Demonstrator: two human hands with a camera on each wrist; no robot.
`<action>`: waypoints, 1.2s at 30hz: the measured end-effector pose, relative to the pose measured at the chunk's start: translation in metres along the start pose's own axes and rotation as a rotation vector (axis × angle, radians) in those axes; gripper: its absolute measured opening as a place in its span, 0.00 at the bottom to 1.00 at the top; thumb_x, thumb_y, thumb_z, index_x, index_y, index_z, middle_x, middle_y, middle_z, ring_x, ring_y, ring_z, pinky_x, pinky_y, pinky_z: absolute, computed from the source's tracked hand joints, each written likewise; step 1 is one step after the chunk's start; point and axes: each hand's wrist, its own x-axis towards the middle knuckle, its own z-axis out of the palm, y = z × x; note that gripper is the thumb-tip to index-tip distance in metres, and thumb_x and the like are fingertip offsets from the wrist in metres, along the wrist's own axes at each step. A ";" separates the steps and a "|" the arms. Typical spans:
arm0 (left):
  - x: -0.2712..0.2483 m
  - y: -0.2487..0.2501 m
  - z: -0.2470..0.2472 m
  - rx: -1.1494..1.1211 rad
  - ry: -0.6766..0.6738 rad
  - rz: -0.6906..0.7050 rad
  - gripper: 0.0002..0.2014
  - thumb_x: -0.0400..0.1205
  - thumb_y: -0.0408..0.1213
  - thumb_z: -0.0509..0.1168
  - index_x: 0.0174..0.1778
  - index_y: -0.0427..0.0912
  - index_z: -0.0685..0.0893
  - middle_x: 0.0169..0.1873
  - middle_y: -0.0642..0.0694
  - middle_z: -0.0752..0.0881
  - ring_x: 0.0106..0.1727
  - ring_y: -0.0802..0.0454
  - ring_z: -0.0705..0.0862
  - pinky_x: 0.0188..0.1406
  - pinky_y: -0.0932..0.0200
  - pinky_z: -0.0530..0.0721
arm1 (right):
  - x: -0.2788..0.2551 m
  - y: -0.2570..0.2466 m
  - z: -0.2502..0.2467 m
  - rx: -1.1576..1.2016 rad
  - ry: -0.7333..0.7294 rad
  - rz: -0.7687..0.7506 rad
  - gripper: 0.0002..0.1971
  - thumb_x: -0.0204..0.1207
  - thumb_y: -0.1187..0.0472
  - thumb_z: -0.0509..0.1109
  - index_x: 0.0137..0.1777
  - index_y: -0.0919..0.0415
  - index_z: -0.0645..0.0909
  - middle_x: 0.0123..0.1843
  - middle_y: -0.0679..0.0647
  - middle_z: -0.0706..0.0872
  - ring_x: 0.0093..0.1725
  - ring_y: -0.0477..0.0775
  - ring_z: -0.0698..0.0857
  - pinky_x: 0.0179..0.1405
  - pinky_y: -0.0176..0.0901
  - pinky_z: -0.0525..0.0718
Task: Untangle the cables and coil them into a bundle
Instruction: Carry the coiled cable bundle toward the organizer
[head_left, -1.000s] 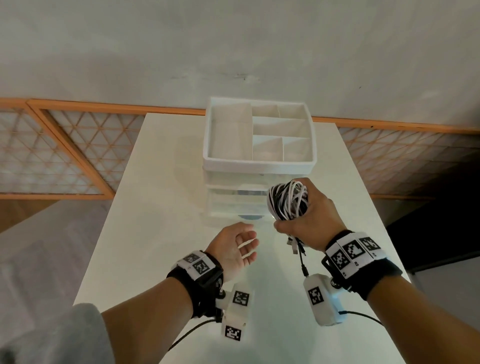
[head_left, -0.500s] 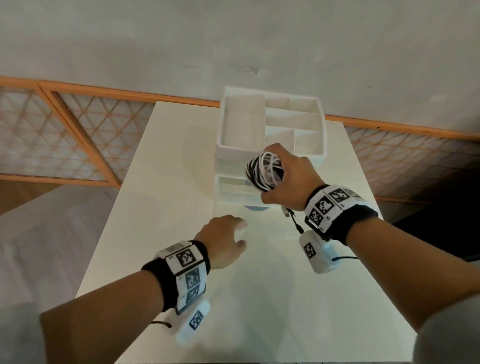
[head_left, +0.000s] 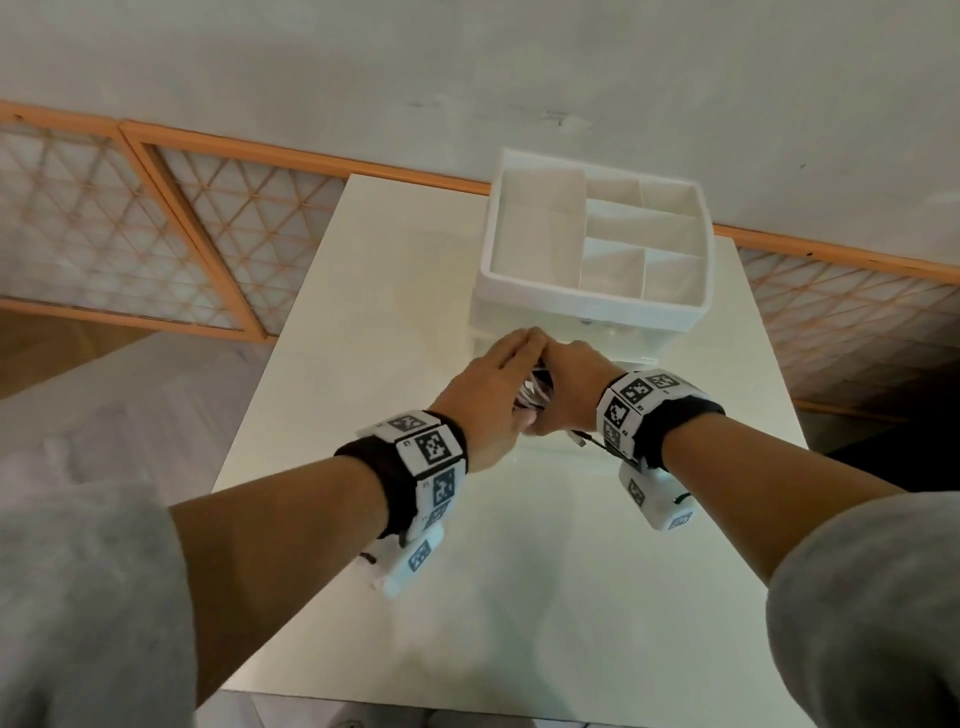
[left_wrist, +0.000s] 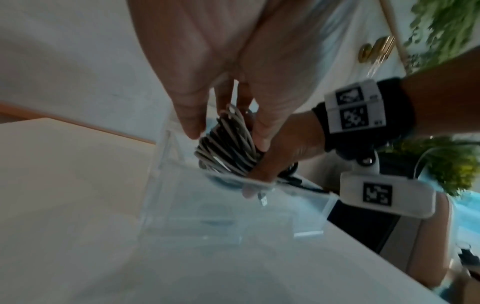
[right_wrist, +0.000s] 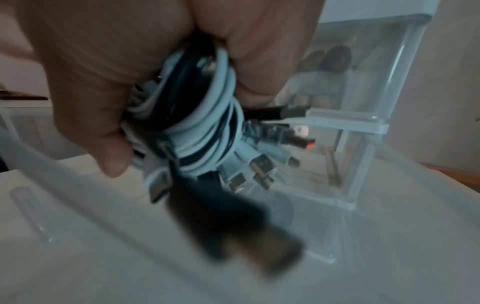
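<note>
Just in front of the white plastic drawer organiser (head_left: 592, 291) on the glossy white table (head_left: 374, 291), the right hand (head_left: 574, 384) grips the coiled bundle of white and black cables (right_wrist: 197, 123), of which the head view shows only a sliver between the two hands. The right wrist view alone shows the metal USB plugs (right_wrist: 259, 166) fanning out below that bundle toward the organiser's clear drawer front, the nearest plug blurred. The left hand (head_left: 493, 395) lies over the bundle nearer the organiser, fingers (left_wrist: 192, 111) extended and close together, touching the coil in the left wrist view; its grip cannot be judged.
</note>
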 end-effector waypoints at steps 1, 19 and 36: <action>0.002 0.000 0.005 0.015 -0.022 -0.027 0.39 0.84 0.37 0.66 0.88 0.47 0.51 0.86 0.52 0.55 0.81 0.46 0.67 0.79 0.57 0.65 | 0.001 0.002 0.002 0.044 -0.021 -0.006 0.43 0.54 0.50 0.88 0.66 0.54 0.68 0.45 0.48 0.87 0.45 0.57 0.88 0.46 0.50 0.88; 0.032 0.006 0.030 0.384 -0.202 -0.223 0.41 0.83 0.32 0.64 0.86 0.36 0.46 0.74 0.37 0.70 0.70 0.35 0.74 0.60 0.45 0.80 | -0.067 0.019 0.024 0.062 0.115 -0.079 0.11 0.82 0.59 0.68 0.61 0.54 0.88 0.54 0.52 0.82 0.48 0.54 0.81 0.55 0.51 0.81; 0.014 -0.013 0.022 0.566 0.008 0.221 0.28 0.70 0.34 0.79 0.65 0.29 0.82 0.62 0.35 0.82 0.53 0.35 0.81 0.45 0.44 0.87 | -0.045 0.044 0.029 0.100 0.132 0.022 0.04 0.74 0.64 0.76 0.46 0.58 0.84 0.48 0.46 0.74 0.45 0.57 0.80 0.46 0.43 0.75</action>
